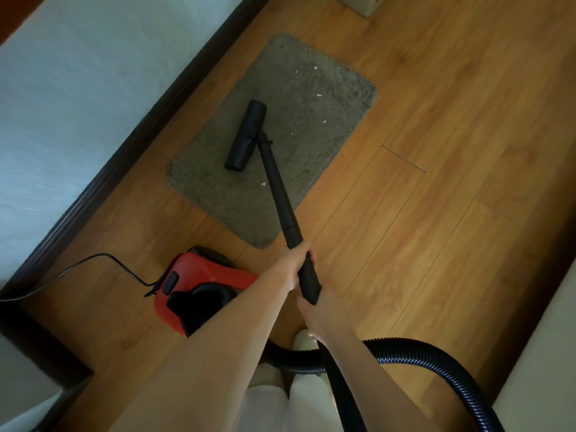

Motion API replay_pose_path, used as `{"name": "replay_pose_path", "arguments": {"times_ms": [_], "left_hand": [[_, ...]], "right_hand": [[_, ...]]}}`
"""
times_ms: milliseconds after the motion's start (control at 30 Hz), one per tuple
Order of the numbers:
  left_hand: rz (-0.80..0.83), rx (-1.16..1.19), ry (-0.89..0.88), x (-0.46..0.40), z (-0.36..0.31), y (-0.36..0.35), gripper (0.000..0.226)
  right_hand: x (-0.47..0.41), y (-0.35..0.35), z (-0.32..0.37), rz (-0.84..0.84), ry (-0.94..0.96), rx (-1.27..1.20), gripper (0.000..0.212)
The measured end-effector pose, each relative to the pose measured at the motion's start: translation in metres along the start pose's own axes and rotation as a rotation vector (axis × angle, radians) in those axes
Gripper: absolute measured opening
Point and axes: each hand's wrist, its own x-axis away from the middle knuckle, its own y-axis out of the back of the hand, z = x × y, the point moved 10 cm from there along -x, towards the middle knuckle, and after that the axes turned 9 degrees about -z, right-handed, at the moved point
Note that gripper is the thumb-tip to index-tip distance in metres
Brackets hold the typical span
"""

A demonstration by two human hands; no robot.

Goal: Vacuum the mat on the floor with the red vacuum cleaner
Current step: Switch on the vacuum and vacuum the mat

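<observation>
Both hands, left (pixel 294 266) above right (pixel 314 310), curl round the wand (pixel 280 194); its head (pixel 246 135) sits mid-mat (pixel 305 88). Hose (pixel 436 363) loops by the feet; it could snag, or the mat bunch.

Both hands grip the black wand (pixel 282 198): left hand (pixel 294 268) higher, right hand (pixel 314 310) at its rear end. Floor head (pixel 246 136) rests on the grey mat (pixel 314 120) (white scraps (pixel 319 95) scattered on the pile). Red vacuum cleaner (pixel 199 283) sits on the wood floor (pixel 436 151) just beside the mat's near corner, its ribbed hose (pixel 436 363) looping behind the right arm.
</observation>
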Motion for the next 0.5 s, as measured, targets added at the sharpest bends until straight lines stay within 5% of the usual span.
{"name": "replay_pose_path", "arguments": {"times_ms": [500], "left_hand": [[0.011,0.003,-0.054,0.001,-0.001,0.006,0.028]], "right_hand": [[-0.005,0.0,0.007,0.033,-0.043,-0.039,0.032]]}}
